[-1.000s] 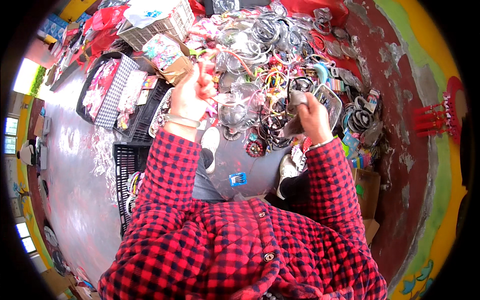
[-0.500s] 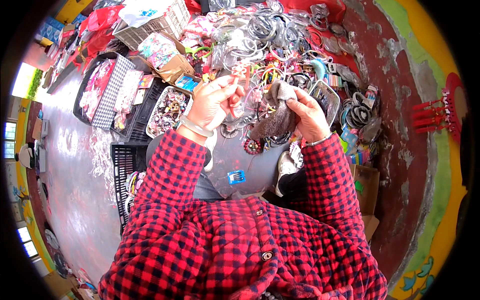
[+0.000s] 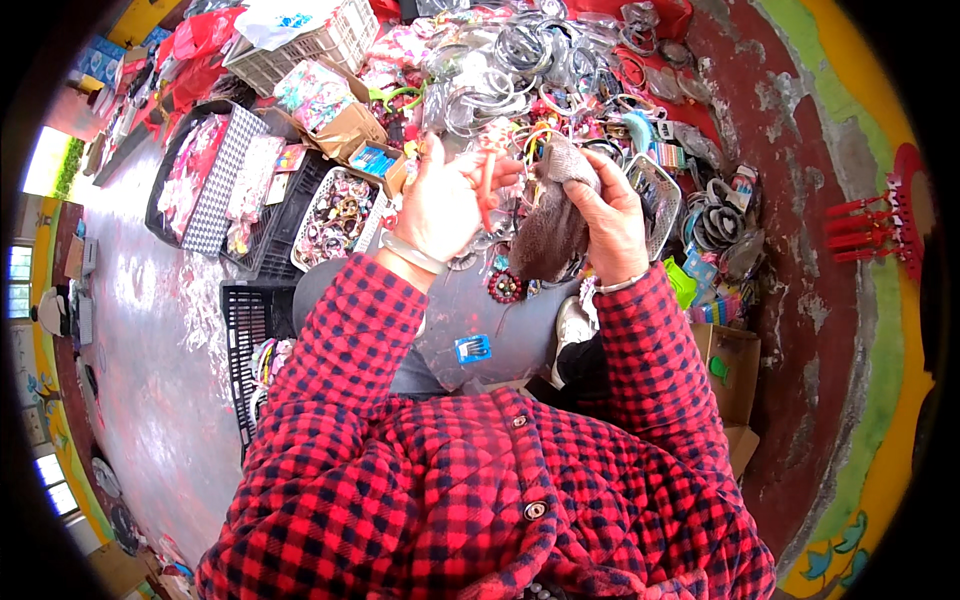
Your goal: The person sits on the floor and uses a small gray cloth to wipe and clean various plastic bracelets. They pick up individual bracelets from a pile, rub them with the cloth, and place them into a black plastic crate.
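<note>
My left hand is turned palm up, thumb raised and fingers pointing right. Across its fingers is a thin coral-red hair band with a pale pink trim at its top; how firmly it is gripped is partly hidden. My right hand pinches a brown-grey knitted cloth between thumb and fingers, and the cloth hangs down to the left. The two hands are apart, above the near edge of a large heap of hair accessories.
At left stand a white basket of hair ties, an open cardboard box, a patterned case and a black crate. A wire basket is right of my right hand. A blue packet lies on the floor.
My left hand has turned from a pinch to palm up, its fingers straightening, and moved slightly right with the hair band. The cloth has shifted slightly in my right hand.
</note>
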Demonstrator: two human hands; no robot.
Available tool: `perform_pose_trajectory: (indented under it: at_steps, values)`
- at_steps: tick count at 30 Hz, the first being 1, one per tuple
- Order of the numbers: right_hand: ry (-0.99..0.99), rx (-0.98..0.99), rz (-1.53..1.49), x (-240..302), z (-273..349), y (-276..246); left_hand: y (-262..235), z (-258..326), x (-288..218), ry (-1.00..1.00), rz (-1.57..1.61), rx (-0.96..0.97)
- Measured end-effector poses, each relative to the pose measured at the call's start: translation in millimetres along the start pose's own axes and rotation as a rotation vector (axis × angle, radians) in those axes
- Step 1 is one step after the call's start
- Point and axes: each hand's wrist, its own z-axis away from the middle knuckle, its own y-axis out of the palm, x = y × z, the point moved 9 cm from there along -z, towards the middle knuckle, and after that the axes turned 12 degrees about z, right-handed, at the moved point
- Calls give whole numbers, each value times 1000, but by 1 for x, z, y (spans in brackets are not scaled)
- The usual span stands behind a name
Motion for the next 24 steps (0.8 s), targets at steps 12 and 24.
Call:
perform_pose_trajectory:
  at_steps: [12, 24]
  values:
    - [-371, 262, 758, 20, 17, 65, 5, -1, 23, 45, -18, -12]
    - [-69, -48, -332, 35, -6, -51, 22, 8, 7, 165, -485, 72]
